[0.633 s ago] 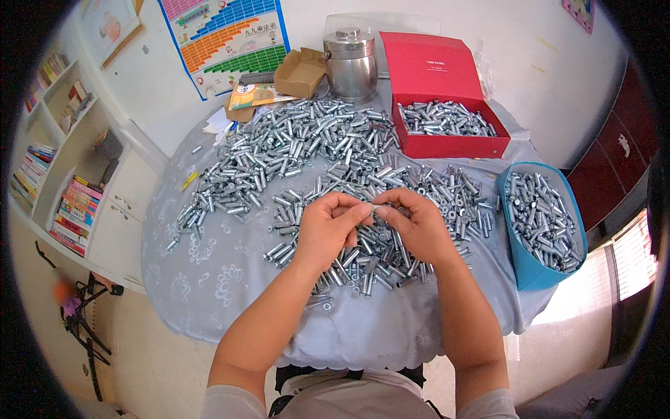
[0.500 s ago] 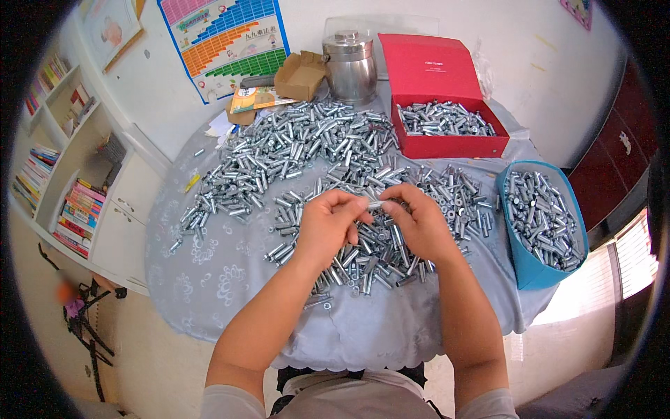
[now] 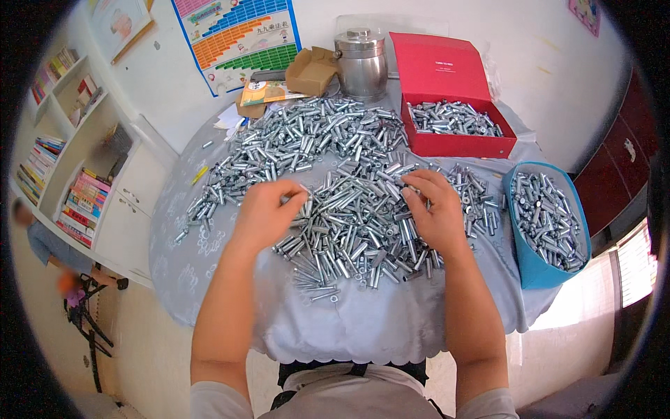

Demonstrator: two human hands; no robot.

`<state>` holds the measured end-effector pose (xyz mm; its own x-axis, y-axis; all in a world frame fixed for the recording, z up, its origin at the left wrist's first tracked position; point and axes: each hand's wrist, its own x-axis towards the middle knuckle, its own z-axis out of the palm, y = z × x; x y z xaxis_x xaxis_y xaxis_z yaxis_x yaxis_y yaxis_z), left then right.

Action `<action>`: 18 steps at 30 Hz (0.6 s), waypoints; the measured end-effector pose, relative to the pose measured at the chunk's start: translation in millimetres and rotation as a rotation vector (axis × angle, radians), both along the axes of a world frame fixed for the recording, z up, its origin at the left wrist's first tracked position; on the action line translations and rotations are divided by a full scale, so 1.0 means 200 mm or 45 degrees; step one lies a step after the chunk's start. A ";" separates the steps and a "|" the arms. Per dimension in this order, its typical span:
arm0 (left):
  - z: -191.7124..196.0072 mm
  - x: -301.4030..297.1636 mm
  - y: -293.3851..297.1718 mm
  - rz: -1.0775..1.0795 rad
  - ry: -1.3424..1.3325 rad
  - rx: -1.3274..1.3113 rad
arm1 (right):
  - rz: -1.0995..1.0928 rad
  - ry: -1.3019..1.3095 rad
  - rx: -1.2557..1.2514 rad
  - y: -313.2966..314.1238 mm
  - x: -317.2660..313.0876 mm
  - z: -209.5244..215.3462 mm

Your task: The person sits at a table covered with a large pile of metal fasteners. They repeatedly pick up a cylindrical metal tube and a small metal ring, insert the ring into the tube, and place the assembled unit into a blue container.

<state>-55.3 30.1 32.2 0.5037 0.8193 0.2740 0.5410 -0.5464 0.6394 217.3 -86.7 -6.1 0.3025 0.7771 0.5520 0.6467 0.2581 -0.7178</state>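
A wide heap of silvery metal bolts and sleeves [image 3: 356, 230] covers the middle of the table. At the heap's left side is my left hand [image 3: 269, 213], its fingers curled in at the edge of the metal pieces. What it holds, if anything, is hidden. Over the right part of the heap, my right hand [image 3: 436, 213] has its thumb and index finger a little apart, close to the pieces, with nothing plainly seen between them. Another part of the pile [image 3: 321, 133] spreads farther back.
A red box [image 3: 460, 143] with its lid up holds more metal pieces at the back right. Blue fabric bin [image 3: 520, 244], also full of them, stands at the right edge. Behind the pile are a steel canister [image 3: 361, 66] and small carton [image 3: 310, 73]. Someone [image 3: 59, 241] is at far left.
My hands, which met over the heap around a small metal piece, have moved apart, the left one going left. That piece no longer shows between them. A person has come into view at far left.
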 end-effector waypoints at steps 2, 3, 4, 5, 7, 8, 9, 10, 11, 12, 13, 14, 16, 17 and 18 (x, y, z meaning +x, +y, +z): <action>0.03 -0.14 -0.02 0.022 0.366 -0.042 | -0.036 -0.210 0.116 0.02 0.02 -0.03; -0.01 -0.20 -0.02 0.000 0.439 -0.026 | -0.049 -0.315 0.178 0.03 0.02 -0.05; -0.06 -0.26 -0.01 -0.024 0.513 -0.009 | -0.047 -0.341 0.179 0.03 0.02 -0.04; -0.09 -0.30 -0.02 -0.045 0.587 0.005 | -0.041 -0.367 0.180 0.04 0.01 -0.04; -0.14 -0.33 -0.07 -0.048 0.477 -0.194 | -0.047 -0.388 0.184 0.04 0.00 -0.03; -0.15 -0.33 -0.08 -0.046 0.423 -0.286 | -0.057 -0.380 0.195 0.03 -0.01 -0.02; -0.16 -0.33 -0.08 -0.040 0.395 -0.329 | -0.068 -0.372 0.206 0.03 -0.02 -0.02; -0.18 -0.33 -0.08 -0.034 0.366 -0.371 | -0.082 -0.325 0.215 0.03 -0.01 -0.03; -0.19 -0.33 -0.07 -0.029 0.335 -0.411 | -0.094 -0.317 0.216 0.03 -0.01 -0.04; -0.21 -0.34 -0.06 -0.025 0.309 -0.424 | -0.106 -0.309 0.218 0.04 -0.01 -0.04; -0.23 -0.35 -0.05 -0.022 0.282 -0.436 | -0.119 -0.301 0.219 0.04 -0.02 -0.04; -0.24 -0.36 -0.05 -0.023 0.255 -0.451 | -0.135 -0.294 0.217 0.04 -0.02 -0.03; -0.24 -0.36 -0.04 -0.094 0.322 -0.475 | -0.183 -0.284 0.222 0.03 -0.03 -0.03; -0.23 -0.35 -0.03 -0.136 0.354 -0.487 | -0.211 -0.282 0.222 0.03 -0.02 -0.03; -0.21 -0.34 -0.03 -0.058 0.321 -0.468 | -0.199 -0.284 0.228 0.03 -0.02 -0.03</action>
<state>-123.9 23.3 -9.9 0.5552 0.8147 -0.1675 0.6856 -0.3344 0.6466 213.8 -81.3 -12.9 0.2668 0.6156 0.7415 0.8246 0.2525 -0.5063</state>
